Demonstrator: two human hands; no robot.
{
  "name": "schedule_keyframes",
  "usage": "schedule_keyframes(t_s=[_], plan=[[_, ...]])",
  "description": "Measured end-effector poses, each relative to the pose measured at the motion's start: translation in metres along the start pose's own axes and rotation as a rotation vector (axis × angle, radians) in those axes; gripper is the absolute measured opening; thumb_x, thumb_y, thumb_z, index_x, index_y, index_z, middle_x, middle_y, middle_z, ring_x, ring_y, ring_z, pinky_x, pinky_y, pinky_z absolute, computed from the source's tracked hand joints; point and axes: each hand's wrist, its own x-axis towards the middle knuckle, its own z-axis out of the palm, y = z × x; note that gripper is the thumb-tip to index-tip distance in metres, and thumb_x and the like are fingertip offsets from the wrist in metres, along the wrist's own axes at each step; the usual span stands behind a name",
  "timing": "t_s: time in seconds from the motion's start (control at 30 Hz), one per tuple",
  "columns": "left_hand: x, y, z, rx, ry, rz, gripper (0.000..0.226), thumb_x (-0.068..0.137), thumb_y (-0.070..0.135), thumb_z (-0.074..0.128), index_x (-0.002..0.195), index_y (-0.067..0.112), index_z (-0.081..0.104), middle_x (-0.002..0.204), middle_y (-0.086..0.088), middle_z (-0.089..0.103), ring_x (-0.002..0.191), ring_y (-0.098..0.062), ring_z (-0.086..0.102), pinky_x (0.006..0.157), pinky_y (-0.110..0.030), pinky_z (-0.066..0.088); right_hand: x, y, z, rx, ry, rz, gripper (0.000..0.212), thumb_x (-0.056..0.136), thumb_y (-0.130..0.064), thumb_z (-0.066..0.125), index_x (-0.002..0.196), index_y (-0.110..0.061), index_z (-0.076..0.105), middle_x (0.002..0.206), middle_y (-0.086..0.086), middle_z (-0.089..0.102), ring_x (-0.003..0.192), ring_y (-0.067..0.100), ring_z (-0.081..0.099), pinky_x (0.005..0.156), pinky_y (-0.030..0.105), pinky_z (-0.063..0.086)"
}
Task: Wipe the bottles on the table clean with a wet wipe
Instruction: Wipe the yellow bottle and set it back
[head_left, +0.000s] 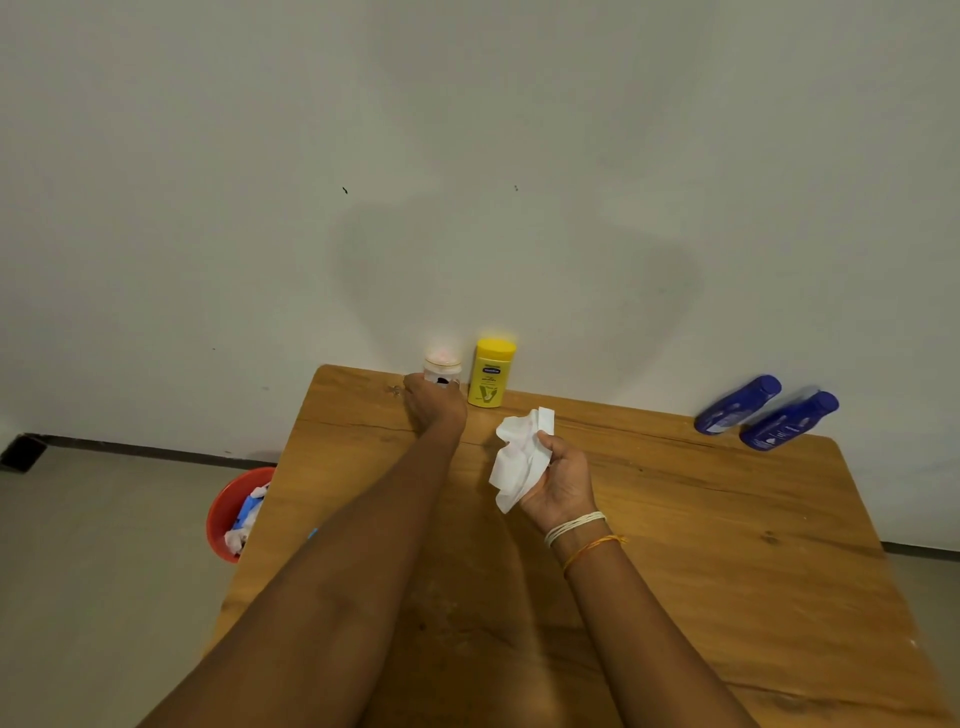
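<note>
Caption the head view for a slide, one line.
Left hand grips the white bottle beside the yellow bottle; right hand holds a wet wipe.

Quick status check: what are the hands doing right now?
Left hand on the small white bottle at the table's far edge. Right hand holds the wet wipe. Nothing in the way.

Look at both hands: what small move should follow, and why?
Probably lift the small white bottle toward the crumpled white wet wipe. The left hand is already at that bottle by the wall, and the right hand grips the wipe clear of any bottle.
</note>
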Motion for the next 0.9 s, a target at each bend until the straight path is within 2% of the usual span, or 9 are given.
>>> schedule_keyframes(t_s=[0.13, 0.23, 0.33, 0.43, 0.53, 0.6, 0.7, 0.77, 0.9], plan=[[-0.009, 0.002, 0.001, 0.154, -0.026, -0.069, 0.055, 0.086, 0.017, 0.068, 0.131, 0.003, 0.041, 0.133, -0.017, 0.052, 0.118, -0.034, 0.054, 0.092, -0.040, 0.048, 0.002, 0.000, 0.002, -0.018, 0.005, -0.014, 0.047, 0.086, -0.023, 0.051, 0.131, -0.012, 0.045, 0.090, 0.011, 0.062, 0.077, 0.023, 0.060, 0.067, 0.033, 0.055], [-0.013, 0.004, 0.010, 0.318, -0.227, 0.035, 0.041, 0.089, 0.025, 0.065, 0.123, 0.004, 0.055, 0.125, -0.015, 0.060, 0.111, -0.031, 0.058, 0.091, -0.036, 0.049, 0.001, 0.000, -0.001, -0.014, 0.004, -0.022, 0.035, 0.087, -0.022, 0.048, 0.120, -0.011, 0.051, 0.085, 0.010, 0.062, 0.075, 0.023, 0.058, 0.071, 0.034, 0.050], [-0.017, 0.005, 0.020, 0.382, -0.263, 0.161, 0.041, 0.088, 0.031, 0.066, 0.120, 0.007, 0.057, 0.123, -0.013, 0.062, 0.111, -0.031, 0.059, 0.088, -0.036, 0.048, 0.000, 0.004, -0.012, -0.021, 0.016, 0.010, 0.022, 0.087, -0.021, 0.044, 0.102, -0.009, 0.057, 0.073, 0.010, 0.063, 0.071, 0.023, 0.057, 0.071, 0.036, 0.045], [-0.018, 0.004, 0.032, 0.361, -0.255, 0.182, 0.047, 0.084, 0.034, 0.070, 0.118, 0.007, 0.054, 0.120, -0.013, 0.062, 0.109, -0.032, 0.059, 0.083, -0.038, 0.047, 0.003, 0.010, -0.033, -0.030, 0.043, 0.032, 0.020, 0.082, -0.020, 0.046, 0.095, -0.010, 0.057, 0.068, 0.008, 0.062, 0.062, 0.021, 0.060, 0.065, 0.032, 0.045], [-0.020, 0.007, 0.046, 0.334, -0.195, 0.180, 0.055, 0.082, 0.037, 0.071, 0.120, 0.005, 0.049, 0.120, -0.015, 0.060, 0.108, -0.033, 0.059, 0.084, -0.041, 0.050, 0.007, 0.010, -0.052, -0.029, 0.087, 0.016, 0.024, 0.073, -0.019, 0.050, 0.094, -0.010, 0.056, 0.072, 0.008, 0.058, 0.064, 0.022, 0.056, 0.063, 0.032, 0.043], [-0.023, 0.009, 0.054, 0.312, -0.142, 0.187, 0.057, 0.081, 0.038, 0.071, 0.120, 0.004, 0.047, 0.118, -0.016, 0.060, 0.106, -0.034, 0.060, 0.082, -0.042, 0.052, 0.006, 0.006, -0.061, -0.022, 0.113, 0.001, 0.020, 0.077, -0.019, 0.048, 0.092, -0.010, 0.057, 0.070, 0.008, 0.058, 0.061, 0.022, 0.057, 0.063, 0.031, 0.043], [-0.026, 0.007, 0.063, 0.315, -0.086, 0.221, 0.039, 0.088, 0.035, 0.063, 0.111, 0.005, 0.052, 0.107, -0.016, 0.062, 0.097, -0.033, 0.062, 0.076, -0.040, 0.052, 0.002, -0.003, -0.072, -0.024, 0.140, -0.017, 0.018, 0.082, -0.019, 0.044, 0.089, -0.010, 0.058, 0.065, 0.008, 0.061, 0.055, 0.021, 0.060, 0.062, 0.030, 0.045], [-0.031, 0.004, 0.066, 0.282, -0.074, 0.257, 0.028, 0.092, 0.032, 0.057, 0.102, 0.006, 0.054, 0.096, -0.015, 0.063, 0.088, -0.032, 0.063, 0.070, -0.038, 0.051, -0.002, -0.009, -0.073, -0.024, 0.139, -0.031, 0.021, 0.075, -0.019, 0.048, 0.091, -0.010, 0.059, 0.066, 0.008, 0.062, 0.056, 0.022, 0.061, 0.062, 0.030, 0.046], [-0.047, 0.001, 0.066, 0.109, -0.221, 0.328, 0.019, 0.090, 0.020, 0.060, 0.096, 0.005, 0.050, 0.085, -0.012, 0.056, 0.076, -0.025, 0.054, 0.064, -0.031, 0.041, -0.013, -0.024, -0.065, -0.008, 0.121, -0.075, 0.030, 0.069, -0.018, 0.052, 0.097, -0.009, 0.058, 0.073, 0.009, 0.063, 0.066, 0.023, 0.059, 0.068, 0.033, 0.046]])
